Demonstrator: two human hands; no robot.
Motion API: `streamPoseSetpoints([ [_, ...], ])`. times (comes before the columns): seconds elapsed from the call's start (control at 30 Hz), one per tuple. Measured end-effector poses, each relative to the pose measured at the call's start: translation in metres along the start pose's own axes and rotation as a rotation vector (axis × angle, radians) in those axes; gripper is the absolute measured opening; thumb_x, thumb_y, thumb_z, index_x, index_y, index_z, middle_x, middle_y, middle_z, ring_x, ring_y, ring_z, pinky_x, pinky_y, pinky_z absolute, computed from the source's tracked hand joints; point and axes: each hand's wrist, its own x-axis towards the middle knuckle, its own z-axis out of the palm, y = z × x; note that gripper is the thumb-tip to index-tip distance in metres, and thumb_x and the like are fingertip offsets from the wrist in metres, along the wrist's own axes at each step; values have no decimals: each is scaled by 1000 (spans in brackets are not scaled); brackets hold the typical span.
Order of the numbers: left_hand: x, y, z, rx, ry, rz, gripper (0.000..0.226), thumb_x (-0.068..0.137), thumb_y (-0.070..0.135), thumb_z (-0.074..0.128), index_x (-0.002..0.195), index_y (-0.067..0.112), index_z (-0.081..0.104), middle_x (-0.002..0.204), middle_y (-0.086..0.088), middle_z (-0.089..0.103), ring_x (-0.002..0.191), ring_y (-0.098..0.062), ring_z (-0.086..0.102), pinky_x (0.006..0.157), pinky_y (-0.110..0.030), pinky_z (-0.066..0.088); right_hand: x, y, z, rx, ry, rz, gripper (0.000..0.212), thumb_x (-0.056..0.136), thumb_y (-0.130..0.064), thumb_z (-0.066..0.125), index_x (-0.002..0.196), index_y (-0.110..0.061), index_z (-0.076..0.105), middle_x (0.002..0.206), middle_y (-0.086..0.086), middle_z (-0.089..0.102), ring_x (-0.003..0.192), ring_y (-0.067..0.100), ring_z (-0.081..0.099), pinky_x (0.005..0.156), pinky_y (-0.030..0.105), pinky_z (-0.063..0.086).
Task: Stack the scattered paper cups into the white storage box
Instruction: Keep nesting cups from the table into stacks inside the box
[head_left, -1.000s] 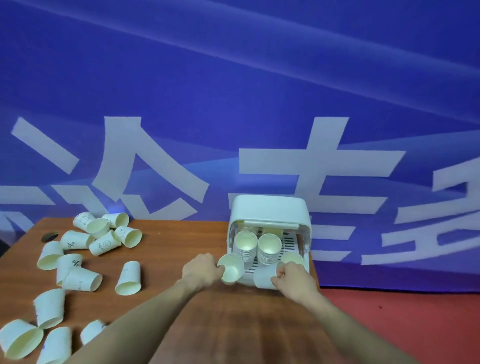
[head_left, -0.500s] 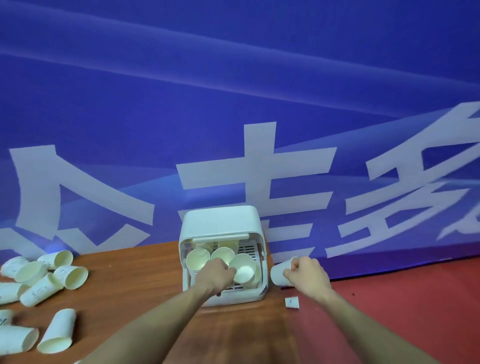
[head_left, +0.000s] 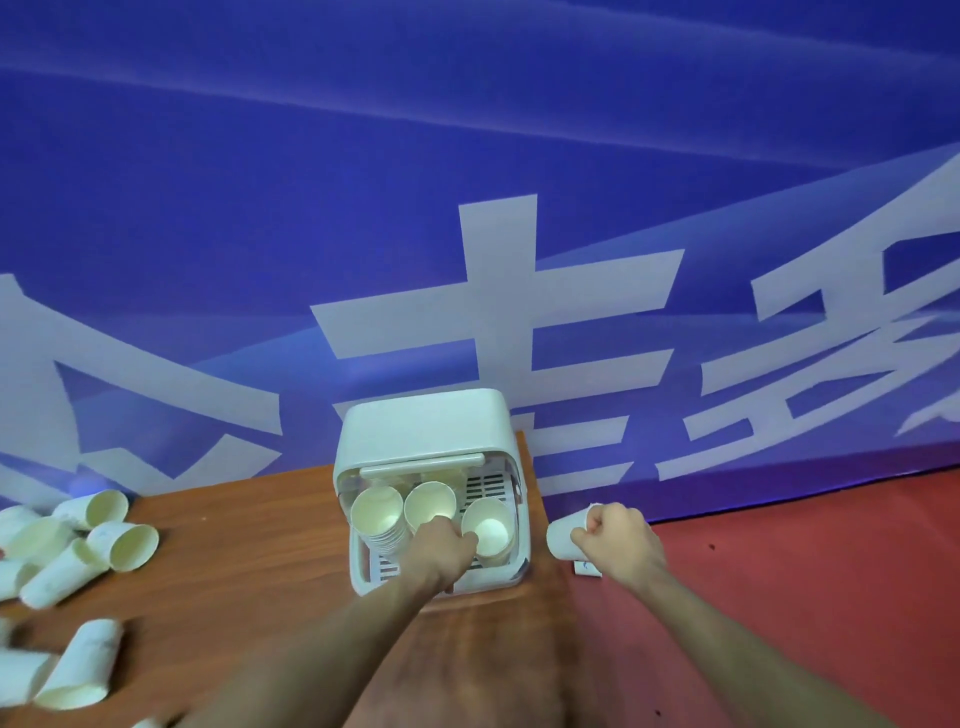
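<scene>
Cups are what we are loading into the white storage box, which stands at the far right end of the worktop with its front open toward us. Our left hand reaches into the opening, fingers curled on the rim of the rightmost cup, which sits on a short stack. Our right hand is closed round a second cup, held on its side just beside the box, out past the worktop edge and above the red floor.

Risks as we judge them: that second cup hangs over the floor, so a loosened grip would drop it there. Pushing the left cup down off-centre could tilt its stack against the neighbour or crush the thin rim. The box is near the worktop edge, so a hard shove might slide it.

Inside the box we see three stacks in a row on a slatted tray: left, middle and the right one. Many loose cups lie on their sides at the left end of the worktop.
</scene>
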Motion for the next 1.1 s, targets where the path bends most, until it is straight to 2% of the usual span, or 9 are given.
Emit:
streamPoseSetpoints([
  [0.17,7,3,7,53,-2,-18,31,89,34,46,69,15,60,54,2,61,46,-16,63,54,-21,44,5,1,1,20,-11,7,7,77,-30,60,72,-27,57,83,-3,61,73,20,58,60,25,39],
  [0.27,11,2,11,61,4,-10,35,90,39,48,68,14,59,54,4,57,54,-18,64,57,-23,44,6,1,0,26,-22,-10,12,76,-30,59,66,-29,52,81,-3,61,73,21,58,60,25,39],
  [0.33,12,1,11,56,-4,-12,34,90,38,48,71,13,62,56,2,59,48,-16,62,54,-22,44,7,-1,-2,29,-23,-34,16,76,-29,58,64,-28,47,78,-1,61,73,23,58,58,26,38],
  [0.5,14,-10,7,-5,-22,-9,36,86,39,49,63,14,61,59,0,63,40,-20,61,62,-30,55,5,-19,-8,40,-29,-195,26,80,-26,54,63,-21,36,62,-3,47,63,23,47,53,30,35],
  [0.6,12,-19,6,11,-31,0,36,82,43,50,59,16,59,63,-2,67,46,-19,58,66,-32,56,-1,-35,-5,-31,-43,-318,28,82,-28,52,64,-19,33,58,-3,41,61,22,43,54,32,36],
  [0.73,5,-27,5,76,-95,46,38,78,52,51,62,19,59,63,-7,69,48,-17,58,65,-30,54,-8,-54,5,-213,-53,-460,20,86,-34,48,76,-17,46,73,2,58,72,30,54,66,36,47],
  [0.9,-4,-43,-4,258,-96,68,40,82,52,51,63,17,54,67,0,62,72,-22,62,71,-31,51,-9,-70,18,-427,-13,-604,16,93,-29,43,84,-17,49,79,5,58,79,33,59,62,33,34],
  [1.03,-6,-69,-17,491,-71,102,37,86,57,52,89,21,64,99,1,70,95,-24,64,75,-30,46,-1,-80,33,-677,-68,-711,10,92,-17,42,90,-18,51,97,7,67,87,33,64,61,32,31],
  [1.1,-6,-82,-23,578,-61,94,41,88,59,49,96,22,64,105,0,69,99,-25,65,78,-31,47,2,-84,41,-788,-110,-725,20,92,-12,45,106,-18,58,104,6,65,92,32,64,63,32,33],
])
